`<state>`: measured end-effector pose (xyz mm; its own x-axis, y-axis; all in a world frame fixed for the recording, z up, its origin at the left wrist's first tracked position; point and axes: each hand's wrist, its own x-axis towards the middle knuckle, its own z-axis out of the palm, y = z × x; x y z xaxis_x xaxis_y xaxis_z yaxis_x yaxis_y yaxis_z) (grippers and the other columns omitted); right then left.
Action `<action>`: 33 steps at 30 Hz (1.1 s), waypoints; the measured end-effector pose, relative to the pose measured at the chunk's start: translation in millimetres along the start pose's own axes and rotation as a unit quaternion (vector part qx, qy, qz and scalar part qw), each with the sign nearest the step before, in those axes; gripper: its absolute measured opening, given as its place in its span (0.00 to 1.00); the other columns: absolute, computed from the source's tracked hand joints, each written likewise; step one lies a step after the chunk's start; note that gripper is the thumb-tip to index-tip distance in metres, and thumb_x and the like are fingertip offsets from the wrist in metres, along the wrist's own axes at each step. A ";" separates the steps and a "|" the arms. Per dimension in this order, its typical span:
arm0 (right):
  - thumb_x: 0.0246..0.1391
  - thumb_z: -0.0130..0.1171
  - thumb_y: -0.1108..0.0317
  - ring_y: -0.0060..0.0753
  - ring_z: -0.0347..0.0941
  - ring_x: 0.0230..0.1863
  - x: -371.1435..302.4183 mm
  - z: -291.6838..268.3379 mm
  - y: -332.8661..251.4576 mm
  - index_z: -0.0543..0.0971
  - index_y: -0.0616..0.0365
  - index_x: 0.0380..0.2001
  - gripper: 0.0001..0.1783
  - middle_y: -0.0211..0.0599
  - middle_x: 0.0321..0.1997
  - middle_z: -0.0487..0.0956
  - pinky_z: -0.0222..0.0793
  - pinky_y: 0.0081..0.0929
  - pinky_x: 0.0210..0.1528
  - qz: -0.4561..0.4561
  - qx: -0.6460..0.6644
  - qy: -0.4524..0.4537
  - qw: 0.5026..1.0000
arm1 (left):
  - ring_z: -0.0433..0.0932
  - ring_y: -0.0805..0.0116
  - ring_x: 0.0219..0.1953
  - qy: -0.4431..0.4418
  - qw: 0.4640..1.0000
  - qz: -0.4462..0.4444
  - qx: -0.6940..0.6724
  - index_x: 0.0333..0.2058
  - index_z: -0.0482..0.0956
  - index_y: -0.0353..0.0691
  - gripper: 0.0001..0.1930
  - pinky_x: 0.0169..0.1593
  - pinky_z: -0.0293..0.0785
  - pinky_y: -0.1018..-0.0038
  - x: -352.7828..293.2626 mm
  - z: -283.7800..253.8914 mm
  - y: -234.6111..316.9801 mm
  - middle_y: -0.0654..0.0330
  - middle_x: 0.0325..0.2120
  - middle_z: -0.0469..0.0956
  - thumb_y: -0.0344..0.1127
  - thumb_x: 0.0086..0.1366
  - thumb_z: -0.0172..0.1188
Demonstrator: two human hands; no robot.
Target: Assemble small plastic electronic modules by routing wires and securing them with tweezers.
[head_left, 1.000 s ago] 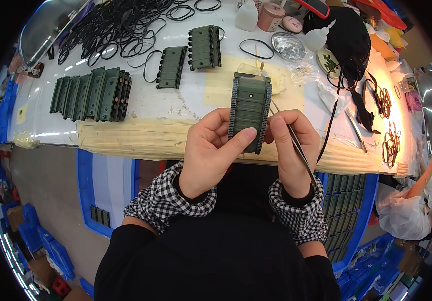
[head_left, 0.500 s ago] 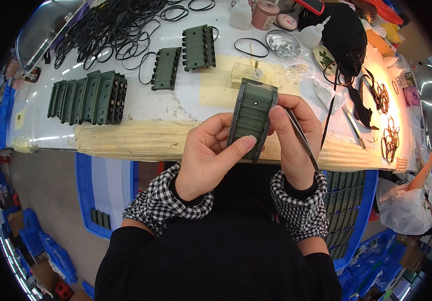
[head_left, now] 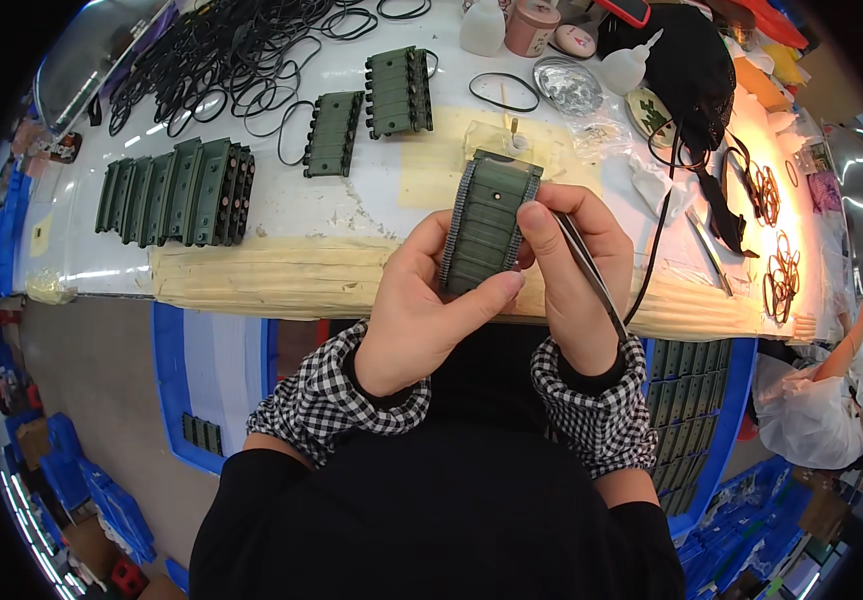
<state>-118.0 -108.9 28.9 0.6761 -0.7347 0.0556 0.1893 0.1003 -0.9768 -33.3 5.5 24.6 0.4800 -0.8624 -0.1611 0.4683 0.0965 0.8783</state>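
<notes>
Between both hands, over the table's front edge, is a green plastic tank-like chassis (head_left: 489, 222) with dark ribbed tracks along its two long sides. One small hole shows near its top. My left hand (head_left: 413, 318) grips it from the left, fingers behind it and thumb at its lower right corner. My right hand (head_left: 583, 282) steadies the right edge with thumb and fingertips. Steel tweezers (head_left: 591, 265) are tucked in that same hand and point back toward the wrist. The fingers behind the chassis are partly hidden.
Several green chassis (head_left: 176, 195) stand in a row at left; two stacks (head_left: 333, 135) lie farther back. Loose black rubber bands (head_left: 221, 60) heap at the back left. A second pair of tweezers (head_left: 708, 250) lies right. Blue trays (head_left: 166, 370) sit below the table; a person (head_left: 811, 400) is at right.
The chassis has shifted slightly left and up and turned a little. My left thumb has slid from its lower face to the lower right corner. My right hand has moved left with it.
</notes>
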 end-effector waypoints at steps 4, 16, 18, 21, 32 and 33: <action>0.56 0.60 0.71 0.15 0.71 0.26 -1.5 -0.6 4.1 0.75 0.67 0.38 0.11 0.29 0.26 0.77 0.67 0.13 0.29 -0.008 -0.001 0.000 1.000 | 0.75 0.75 0.44 0.011 0.999 0.006 0.040 0.51 0.65 0.30 0.25 0.46 0.73 0.79 -1.1 -0.7 5.0 0.57 0.43 0.76 0.25 0.57 0.64; 0.52 0.61 0.79 0.17 0.73 0.38 5.9 -27.3 -27.1 0.71 0.65 0.46 0.17 0.33 0.35 0.78 0.69 0.15 0.42 -0.027 0.025 -0.089 0.995 | 0.75 0.79 0.35 -0.071 0.993 0.067 0.063 0.46 0.68 0.34 0.20 0.39 0.73 0.82 9.7 -27.4 37.3 0.60 0.36 0.77 0.21 0.55 0.63; 0.51 0.61 0.80 0.20 0.73 0.40 1.3 -21.9 -15.7 0.71 0.65 0.44 0.17 0.35 0.39 0.77 0.69 0.16 0.44 -0.055 0.061 -0.072 0.994 | 0.75 0.78 0.38 -0.038 0.995 0.092 -0.015 0.41 0.71 0.35 0.14 0.43 0.73 0.80 14.2 -33.9 31.1 0.61 0.36 0.77 0.20 0.56 0.62; 0.50 0.62 0.77 0.30 0.74 0.44 1.3 -19.2 -4.5 0.71 0.67 0.46 0.19 0.42 0.43 0.78 0.67 0.26 0.51 -0.143 -0.084 -0.077 0.983 | 0.75 0.75 0.38 -0.010 0.982 0.187 -0.014 0.37 0.75 0.34 0.10 0.43 0.72 0.78 17.0 -30.8 36.8 0.61 0.34 0.77 0.20 0.56 0.62; 0.44 0.65 0.78 0.36 0.77 0.34 -7.6 0.0 -26.2 0.79 0.61 0.41 0.17 0.43 0.34 0.80 0.71 0.25 0.36 -0.338 -0.313 -0.049 0.886 | 0.73 0.70 0.37 -0.098 0.904 0.298 0.289 0.36 0.78 0.32 0.12 0.59 0.69 0.62 26.4 -42.6 49.6 0.58 0.33 0.74 0.16 0.52 0.61; 0.43 0.66 0.78 0.35 0.77 0.33 -7.6 1.1 -24.4 0.80 0.61 0.41 0.18 0.43 0.33 0.80 0.72 0.24 0.34 -0.345 -0.307 -0.044 0.886 | 0.73 0.70 0.37 -0.100 0.904 0.298 0.290 0.36 0.78 0.32 0.11 0.59 0.69 0.62 26.3 -42.1 48.1 0.58 0.33 0.74 0.16 0.52 0.61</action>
<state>-127.0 -105.0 52.6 0.6089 -0.4207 0.6725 0.1739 -0.7564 -0.6306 33.1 8.4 43.6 0.3476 -0.8212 0.4525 -0.3258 0.3467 0.8796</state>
